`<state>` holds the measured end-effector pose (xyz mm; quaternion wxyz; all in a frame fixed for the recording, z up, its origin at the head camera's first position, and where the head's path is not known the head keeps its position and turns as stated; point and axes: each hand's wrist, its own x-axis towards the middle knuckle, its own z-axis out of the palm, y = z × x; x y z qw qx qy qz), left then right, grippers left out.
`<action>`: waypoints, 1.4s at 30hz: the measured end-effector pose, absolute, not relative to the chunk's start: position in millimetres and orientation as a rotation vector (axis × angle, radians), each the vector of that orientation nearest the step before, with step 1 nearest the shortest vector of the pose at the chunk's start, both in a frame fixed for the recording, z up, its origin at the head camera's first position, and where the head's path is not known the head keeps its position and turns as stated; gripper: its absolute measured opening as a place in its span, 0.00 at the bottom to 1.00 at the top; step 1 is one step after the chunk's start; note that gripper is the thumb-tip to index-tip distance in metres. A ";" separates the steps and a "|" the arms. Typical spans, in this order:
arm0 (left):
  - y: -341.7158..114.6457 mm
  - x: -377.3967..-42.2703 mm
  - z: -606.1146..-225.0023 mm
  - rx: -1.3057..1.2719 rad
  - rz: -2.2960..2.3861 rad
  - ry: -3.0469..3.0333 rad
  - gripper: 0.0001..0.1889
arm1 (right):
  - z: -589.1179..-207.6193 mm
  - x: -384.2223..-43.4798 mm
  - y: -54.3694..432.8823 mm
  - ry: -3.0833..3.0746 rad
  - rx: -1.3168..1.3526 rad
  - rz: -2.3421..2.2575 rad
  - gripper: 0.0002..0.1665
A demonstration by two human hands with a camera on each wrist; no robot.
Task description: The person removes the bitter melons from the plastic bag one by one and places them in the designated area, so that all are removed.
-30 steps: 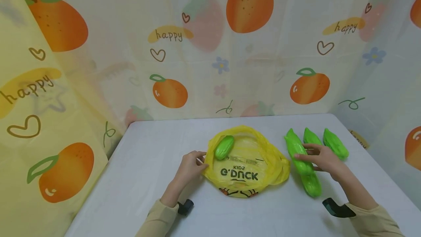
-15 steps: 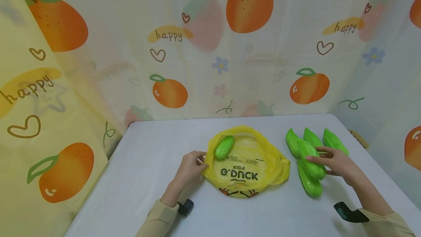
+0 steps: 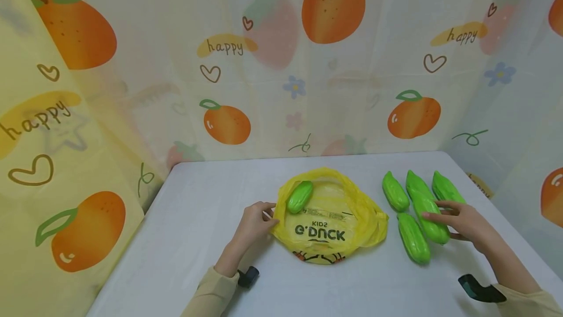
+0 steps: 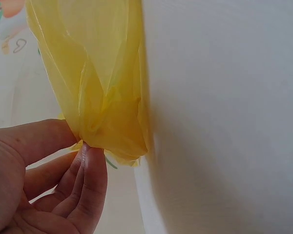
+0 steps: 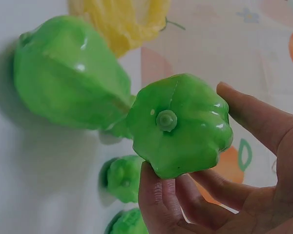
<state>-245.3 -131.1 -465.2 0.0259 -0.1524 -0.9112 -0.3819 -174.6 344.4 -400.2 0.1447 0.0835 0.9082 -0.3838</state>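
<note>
My left hand (image 3: pixel 256 221) pinches the left rim of a yellow plastic bag (image 3: pixel 327 251), which lies with its mouth spread; the left wrist view shows thumb and fingertips on the gathered film (image 4: pixel 112 117). Inside the bag rests one glossy green cucumber-shaped toy vegetable (image 3: pixel 300 197). To the right, my right hand (image 3: pixel 462 221) holds another ribbed green toy vegetable (image 3: pixel 433 231) between thumb and fingers. Its stubby stem end (image 5: pixel 167 120) faces the right wrist camera. In the head view it overlaps a similar one (image 3: pixel 415 182) behind it.
More green toy vegetables lie around the right hand: one at back left (image 3: pixel 394 191), one in front (image 3: pixel 413 239), one at far right (image 3: pixel 446 187). A white-covered table (image 3: pixel 184 209) bears everything. Fruit-printed curtains (image 3: pixel 272 126) hang behind and at both sides.
My right hand has moved rightward with the held toy vegetable, from above the left ones to in front of the back middle one. The left hand and bag stay put.
</note>
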 end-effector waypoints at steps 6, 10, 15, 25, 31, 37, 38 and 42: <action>-131.5 -246.0 -465.9 -0.475 -1.177 -2.812 0.21 | -404.1 -172.7 354.4 2.597 0.275 -1.083 0.57; -131.6 -245.8 -465.8 -0.477 -1.178 -2.808 0.21 | -407.7 -170.2 360.4 2.572 0.293 -1.066 0.58; -132.2 -245.8 -465.4 -0.470 -1.175 -2.813 0.21 | -414.7 -170.2 365.7 2.538 0.320 -1.076 0.59; -133.4 -246.0 -465.2 -0.484 -1.169 -2.815 0.21 | -430.1 -169.0 374.0 2.477 0.354 -1.124 0.58; -132.8 -245.9 -464.8 -0.471 -1.155 -2.822 0.21 | -435.5 -169.7 377.7 2.466 0.356 -1.125 0.57; -132.1 -244.8 -463.5 -0.470 -1.171 -2.816 0.21 | -439.3 -170.5 380.5 2.475 0.360 -1.102 0.57; -132.1 -244.7 -463.3 -0.470 -1.172 -2.816 0.21 | -439.7 -170.8 380.9 2.473 0.362 -1.102 0.57; -132.9 -244.8 -463.1 -0.481 -1.163 -2.816 0.21 | -440.6 -172.2 381.7 2.469 0.367 -1.095 0.58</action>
